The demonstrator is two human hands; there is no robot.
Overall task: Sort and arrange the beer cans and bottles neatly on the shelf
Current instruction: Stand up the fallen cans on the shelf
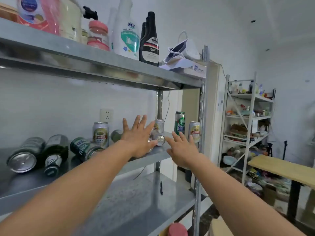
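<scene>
On the middle metal shelf (pixel 158 155), my left hand (pixel 138 137) reaches with spread fingers over a silver can lying on its side (pixel 160 140). My right hand (pixel 182 149) is open just right of that can, fingertips near it. Behind stand a silver can (pixel 159 125), a tall green can (pixel 179 122) and a silver-gold can (pixel 194 131). Another silver-gold can (pixel 100 133) stands at centre. To the left lie a green can (pixel 83 148), a green bottle (pixel 55 154) and a large can (pixel 25 155), all on their sides. A further can (pixel 116 135) lies partly hidden behind my left hand.
The top shelf (pixel 102 57) carries dark bottles (pixel 149 41), a white spray bottle (pixel 126 34), jars and a box. The lower shelf (pixel 144 193) holds a small dark item. A second rack (pixel 247 125) of clutter and a wooden bench (pixel 281 169) stand to the right.
</scene>
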